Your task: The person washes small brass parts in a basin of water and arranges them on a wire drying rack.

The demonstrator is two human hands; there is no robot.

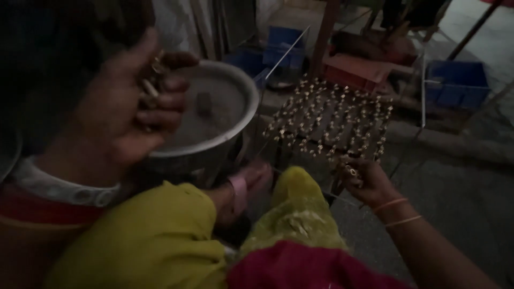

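Left hand cups a fistful of small brass pieces while right hand, at four o'clock, pinches one onto the rack — best seated squarely.

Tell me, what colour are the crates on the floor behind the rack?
Blue, seen in the head view: one crate at right, others farther left.

Dim blur hides what kind of small brass pieces the left hand cups.

Small brass pieces are held bunched in the left hand; many more are set upright in rows on the rack
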